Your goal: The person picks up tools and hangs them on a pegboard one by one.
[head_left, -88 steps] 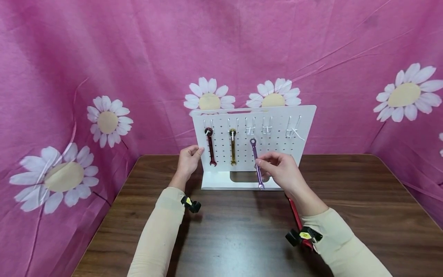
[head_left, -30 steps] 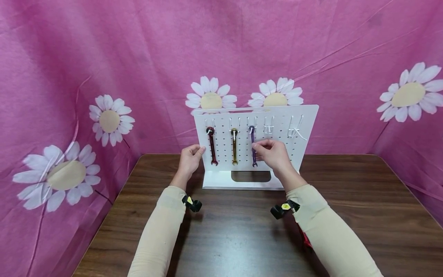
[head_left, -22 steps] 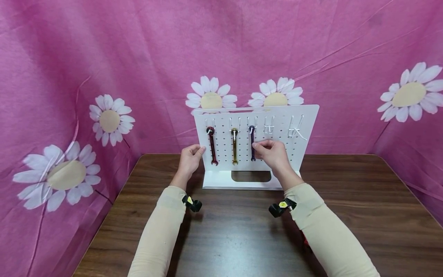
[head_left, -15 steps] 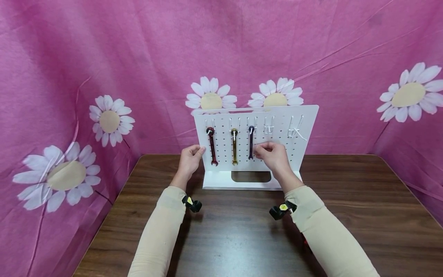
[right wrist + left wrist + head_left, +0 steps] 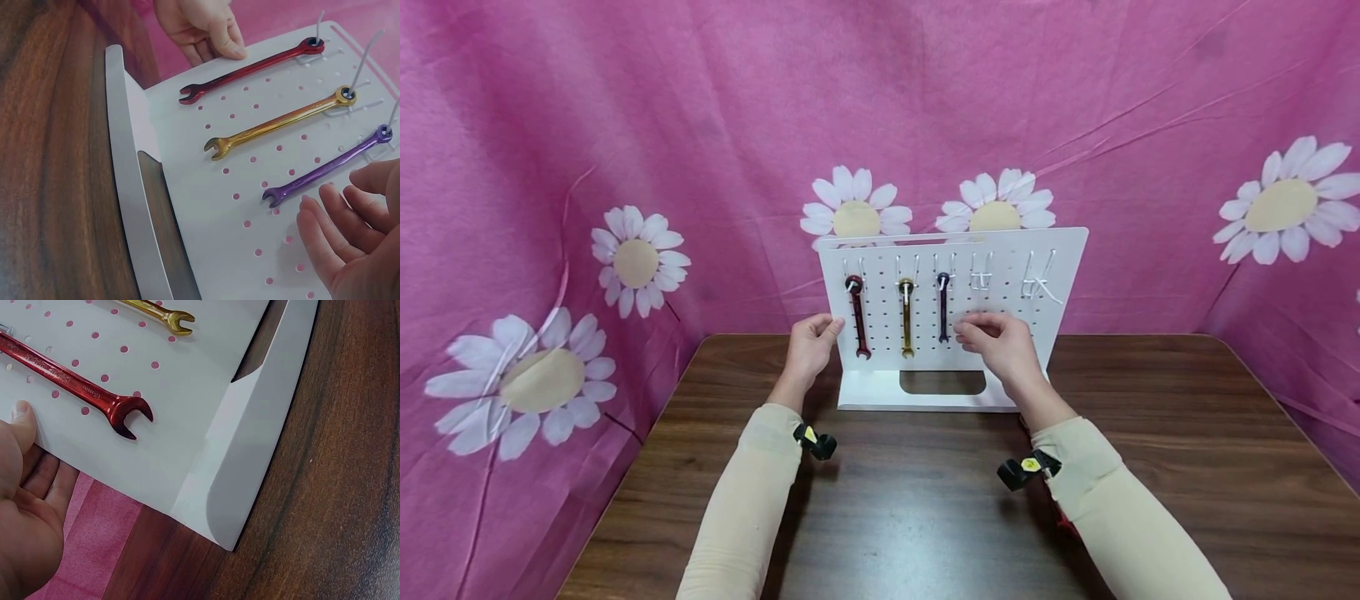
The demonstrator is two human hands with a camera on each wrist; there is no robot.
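Soft, even light fills the head view, with pale glare on the table [image 5: 895,537] and dim shadows beneath both sleeves [image 5: 741,500]. In the 2 wrist views, highlights streak the red wrench [image 5: 62,379] and lens distortion bows the pegboard base [image 5: 128,156]; the right wrist's picture looks hazy.

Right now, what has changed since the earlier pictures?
The right hand raised the purple metal wrench onto the third-from-left wire hook of the white perforated board, let go and drew away slightly. The left hand still holds the board's left edge; the red metal wrench and golden metal wrench hang as before.
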